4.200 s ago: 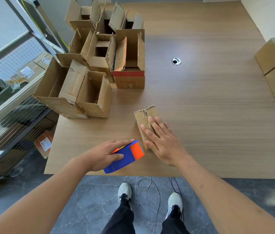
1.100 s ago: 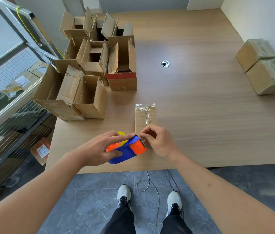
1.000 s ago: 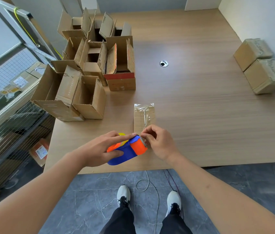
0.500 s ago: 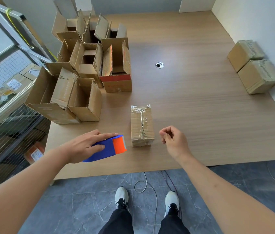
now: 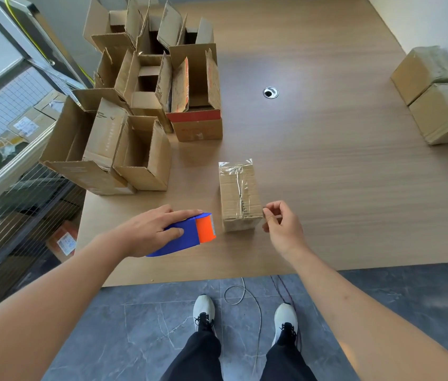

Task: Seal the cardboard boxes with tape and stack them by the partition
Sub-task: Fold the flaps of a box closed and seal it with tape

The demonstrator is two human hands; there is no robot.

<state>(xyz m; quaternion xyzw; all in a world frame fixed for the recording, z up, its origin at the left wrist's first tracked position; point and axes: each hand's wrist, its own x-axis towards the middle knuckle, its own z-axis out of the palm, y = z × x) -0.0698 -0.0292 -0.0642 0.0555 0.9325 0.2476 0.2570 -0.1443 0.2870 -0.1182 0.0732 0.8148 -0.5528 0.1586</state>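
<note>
The small taped box (image 5: 239, 198) sits on the table (image 5: 327, 188) near its front edge, and everything else I place from it. Clear tape runs along its top seam, and a loose, crinkled tail of tape stands past its far end. Just left of it, the left hand (image 5: 150, 229) grips the blue and orange tape dispenser (image 5: 189, 234), fingers wrapped over the top. Just right of it, the right hand (image 5: 279, 228) hovers with fingers curled in, thumb meeting forefinger; it holds nothing that I can make out.

The weak spot looks like that unpressed tail: if the box gets lifted as it is, the flap of tape could catch on a finger or peel back and open the seam. The dispenser's toothed edge faces the box's near corner, so a careless swing might snag the fresh strip. Far to the right, two sealed boxes (image 5: 437, 97) wait by the wall; a carry that long in a one-handed pinch risks a slip. The open boxes (image 5: 140, 105) crowd up-left, close enough for an elbow to knock.
</note>
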